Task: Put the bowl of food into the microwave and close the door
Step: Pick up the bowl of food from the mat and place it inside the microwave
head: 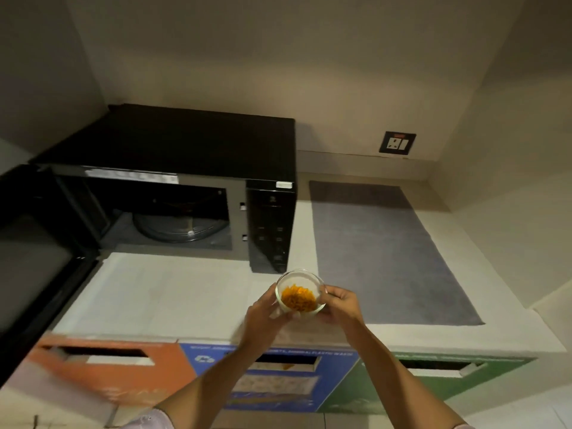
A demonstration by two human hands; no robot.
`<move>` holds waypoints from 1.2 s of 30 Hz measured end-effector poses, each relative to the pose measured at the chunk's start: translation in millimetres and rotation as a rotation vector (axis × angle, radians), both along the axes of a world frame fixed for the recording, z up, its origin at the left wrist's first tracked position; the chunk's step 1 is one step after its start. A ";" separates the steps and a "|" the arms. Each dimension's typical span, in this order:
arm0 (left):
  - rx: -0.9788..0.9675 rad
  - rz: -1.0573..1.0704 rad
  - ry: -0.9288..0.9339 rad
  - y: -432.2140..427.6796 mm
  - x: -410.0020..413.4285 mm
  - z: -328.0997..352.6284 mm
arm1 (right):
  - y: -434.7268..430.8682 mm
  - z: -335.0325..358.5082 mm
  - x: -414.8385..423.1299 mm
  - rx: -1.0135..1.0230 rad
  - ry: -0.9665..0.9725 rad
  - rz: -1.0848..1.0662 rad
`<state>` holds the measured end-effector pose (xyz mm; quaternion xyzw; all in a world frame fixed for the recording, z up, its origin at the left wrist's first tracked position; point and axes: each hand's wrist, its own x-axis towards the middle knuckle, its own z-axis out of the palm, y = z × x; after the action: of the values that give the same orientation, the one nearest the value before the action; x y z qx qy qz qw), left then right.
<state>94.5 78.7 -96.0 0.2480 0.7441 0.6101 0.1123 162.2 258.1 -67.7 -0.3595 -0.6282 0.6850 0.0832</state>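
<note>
A small clear glass bowl [299,293] with orange food in it is held above the white counter, in front of the microwave's control panel. My left hand [266,317] grips its left side and my right hand [342,305] grips its right side. The black microwave [192,140] stands at the back left of the counter. Its door [34,252] hangs wide open to the left. Inside the cavity the glass turntable [179,229] shows with nothing on it.
A grey mat [387,255] lies on the white counter [161,298] to the right of the microwave. A wall socket [397,143] sits above it. Below the counter front are orange [102,360], blue [278,385] and green [433,373] waste-bin slots.
</note>
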 end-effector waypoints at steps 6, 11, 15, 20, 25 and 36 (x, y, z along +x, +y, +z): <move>0.028 0.054 -0.148 -100.5 -0.1 3.6 | -92.8 -0.4 -20.5 0.027 -0.058 0.072; 0.061 0.118 -0.216 -169.5 -10.3 12.8 | -160.9 11.0 -34.6 0.009 0.012 0.141; 0.043 0.173 -0.190 -207.4 -29.9 19.6 | -204.3 27.6 -52.7 -0.009 0.047 0.124; 0.047 0.247 -0.186 -222.0 -60.9 37.3 | -227.3 43.7 -78.5 -0.022 0.100 0.120; 0.158 0.232 -0.180 -213.9 -106.0 55.1 | -226.4 61.7 -122.7 0.011 0.160 0.108; 0.151 0.264 -0.124 -176.0 -234.2 69.5 | -197.3 73.6 -267.9 0.039 0.210 0.110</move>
<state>-139.7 -97.3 -26.5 0.1176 0.7139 0.6879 0.0578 -105.8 60.7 5.9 -0.2490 -0.6479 0.7101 0.1178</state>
